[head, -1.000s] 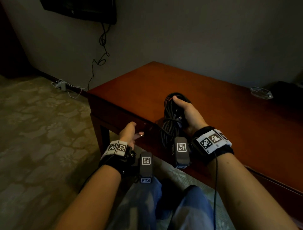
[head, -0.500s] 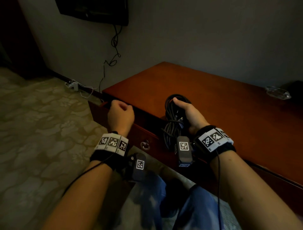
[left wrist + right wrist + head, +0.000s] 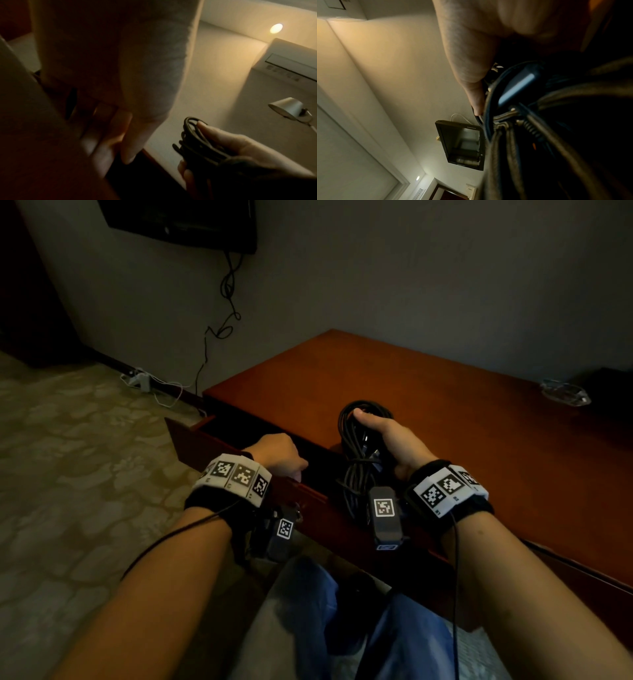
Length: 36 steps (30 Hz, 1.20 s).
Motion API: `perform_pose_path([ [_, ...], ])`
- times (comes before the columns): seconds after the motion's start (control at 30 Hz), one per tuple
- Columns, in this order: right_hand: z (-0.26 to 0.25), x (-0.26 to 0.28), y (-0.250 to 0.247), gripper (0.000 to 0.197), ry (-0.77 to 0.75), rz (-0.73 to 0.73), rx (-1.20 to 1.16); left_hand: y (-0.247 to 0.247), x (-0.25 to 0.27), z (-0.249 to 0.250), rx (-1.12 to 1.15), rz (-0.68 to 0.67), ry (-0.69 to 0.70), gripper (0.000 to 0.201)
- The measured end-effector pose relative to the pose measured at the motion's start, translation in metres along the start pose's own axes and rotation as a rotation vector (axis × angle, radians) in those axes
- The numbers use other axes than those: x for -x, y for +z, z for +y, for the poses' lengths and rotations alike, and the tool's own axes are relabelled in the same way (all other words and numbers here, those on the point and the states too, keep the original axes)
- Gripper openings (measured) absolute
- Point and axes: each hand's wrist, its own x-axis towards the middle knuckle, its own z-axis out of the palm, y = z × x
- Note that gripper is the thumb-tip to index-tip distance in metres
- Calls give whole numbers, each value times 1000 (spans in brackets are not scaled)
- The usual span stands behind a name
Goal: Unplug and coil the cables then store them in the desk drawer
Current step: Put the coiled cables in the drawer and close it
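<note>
Black coiled cables (image 3: 359, 453) sit gripped in the right hand (image 3: 394, 440); beside it, the left hand (image 3: 277, 455) curls over the open drawer (image 3: 212, 443) front.

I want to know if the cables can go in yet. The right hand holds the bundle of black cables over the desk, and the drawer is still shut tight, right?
Not quite. The drawer is pulled open, with the left hand gripping its front edge; the head view shows this. The right hand does hold the bundle of black cables over the desk.
</note>
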Motion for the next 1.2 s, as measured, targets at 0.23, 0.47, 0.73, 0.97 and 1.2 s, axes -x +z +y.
perform_pose_path([
  [0.23, -5, 12, 6, 74, -9, -14, 83, -23, 12, -3, -71, -364, -110, 52],
  [0.47, -1, 17, 11, 83, -30, -33, 236, -26, 3, 5, -133, -431, -284, 46],
  [0.73, 6, 19, 13, 68, -91, -167, 343, -14, -5, -6, -256, -203, -260, 15],
  [0.97, 10, 23, 25, 63, -176, -245, 550, -22, 11, -3, -98, -460, -231, 27],
  [1.2, 10, 26, 36, 63, -151, -351, 619, -43, 26, -1, 575, -456, 178, 62],
])
